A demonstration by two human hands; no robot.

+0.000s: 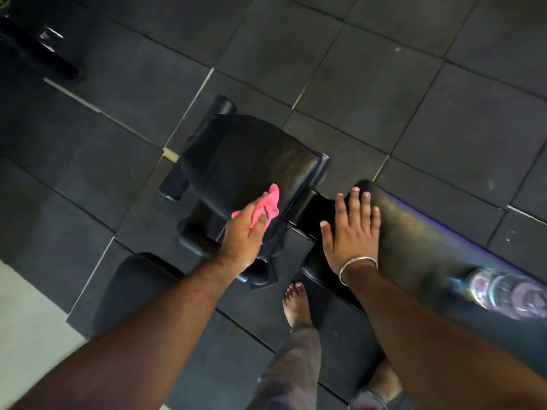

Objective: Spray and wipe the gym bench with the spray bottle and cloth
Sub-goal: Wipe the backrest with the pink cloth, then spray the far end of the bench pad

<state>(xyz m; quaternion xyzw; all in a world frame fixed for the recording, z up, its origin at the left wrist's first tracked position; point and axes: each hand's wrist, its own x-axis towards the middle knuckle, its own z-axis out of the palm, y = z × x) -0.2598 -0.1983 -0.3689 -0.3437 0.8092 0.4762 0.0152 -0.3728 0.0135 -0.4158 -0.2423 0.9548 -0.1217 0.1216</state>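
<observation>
A black padded gym bench lies below me in two parts: a seat pad [242, 155] in the middle and a long back pad [420, 232] to the right. My left hand [242, 235] presses a pink cloth [266, 208] against the near edge of the seat pad. Flat on the end of the back pad rests my right hand [352, 229], fingers spread, a metal bangle on its wrist. A clear spray bottle [503, 291] lies blurred on the back pad at the right, beside my right forearm.
Dark rubber floor tiles [384, 84] surround the bench. A black roller pad [139, 279] sits at the lower left, bench legs [174, 184] stick out left of the seat. My bare feet [296, 303] stand close to the bench frame. Black equipment [38, 51] sits top left.
</observation>
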